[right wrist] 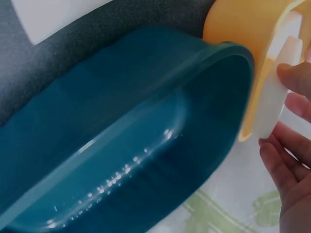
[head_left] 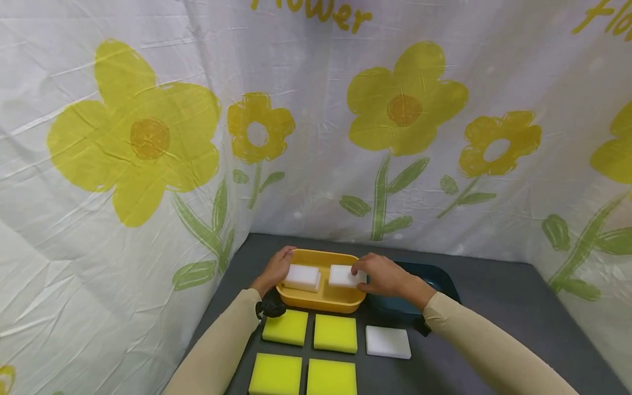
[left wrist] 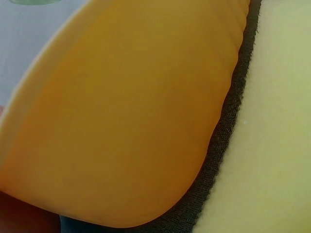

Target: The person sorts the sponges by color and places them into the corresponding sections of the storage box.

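Observation:
A yellow plastic basin [head_left: 316, 302] stands on the dark table. My left hand [head_left: 274, 271] grips its left end, and the basin's outer wall [left wrist: 136, 111] fills most of the left wrist view. Over the basin's right side, my right hand [head_left: 387, 277] pinches a white sponge [head_left: 342, 276] between thumb and fingers. The right wrist view has this sponge [right wrist: 274, 99] tilted at the basin's rim. Stacked white sponges [head_left: 302, 276] lie inside the basin's left half.
A dark blue basin [right wrist: 121, 121] with drops inside stands right beside the yellow one. In front lie several yellow sponges [head_left: 334, 333] in rows and a white sponge [head_left: 388, 342]. A flower-printed curtain [head_left: 316, 208] hangs behind the table.

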A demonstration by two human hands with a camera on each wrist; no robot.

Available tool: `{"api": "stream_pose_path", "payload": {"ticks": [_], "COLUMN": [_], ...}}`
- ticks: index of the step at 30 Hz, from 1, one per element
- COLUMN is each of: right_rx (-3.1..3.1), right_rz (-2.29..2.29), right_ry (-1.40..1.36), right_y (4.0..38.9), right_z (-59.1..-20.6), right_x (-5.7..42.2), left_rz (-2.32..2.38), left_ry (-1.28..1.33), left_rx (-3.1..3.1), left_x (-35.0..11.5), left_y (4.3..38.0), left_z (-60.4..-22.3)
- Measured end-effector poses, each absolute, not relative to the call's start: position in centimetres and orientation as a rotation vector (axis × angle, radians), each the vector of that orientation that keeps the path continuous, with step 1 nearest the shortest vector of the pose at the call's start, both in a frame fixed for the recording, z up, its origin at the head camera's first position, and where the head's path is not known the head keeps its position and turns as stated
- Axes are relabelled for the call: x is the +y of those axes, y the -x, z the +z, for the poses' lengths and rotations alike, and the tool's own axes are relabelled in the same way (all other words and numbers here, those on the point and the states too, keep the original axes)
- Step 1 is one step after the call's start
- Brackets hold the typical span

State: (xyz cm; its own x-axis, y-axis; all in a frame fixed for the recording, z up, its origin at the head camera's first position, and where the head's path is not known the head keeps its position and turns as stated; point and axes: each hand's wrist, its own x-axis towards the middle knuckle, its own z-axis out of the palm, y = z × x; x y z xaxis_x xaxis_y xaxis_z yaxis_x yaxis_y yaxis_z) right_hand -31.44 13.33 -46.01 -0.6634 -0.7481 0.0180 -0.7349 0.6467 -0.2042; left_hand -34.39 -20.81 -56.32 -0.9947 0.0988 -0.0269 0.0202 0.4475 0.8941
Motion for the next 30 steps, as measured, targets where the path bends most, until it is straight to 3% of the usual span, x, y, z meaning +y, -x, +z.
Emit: {"api": "stream_pose_path", "payload": {"ticks": [30], "right_rx": [2.742], "right_rz": [-0.222], "right_ry": [1.000], "right_y": [32.8], "right_z": [-49.7], "right_x": [9.0], "left_rz": [1.614], "left_ry": [-0.085], "left_rx": [2.598], "left_x": [-20.7], "left_y": [34.3], "left_z": [-56.4]}}
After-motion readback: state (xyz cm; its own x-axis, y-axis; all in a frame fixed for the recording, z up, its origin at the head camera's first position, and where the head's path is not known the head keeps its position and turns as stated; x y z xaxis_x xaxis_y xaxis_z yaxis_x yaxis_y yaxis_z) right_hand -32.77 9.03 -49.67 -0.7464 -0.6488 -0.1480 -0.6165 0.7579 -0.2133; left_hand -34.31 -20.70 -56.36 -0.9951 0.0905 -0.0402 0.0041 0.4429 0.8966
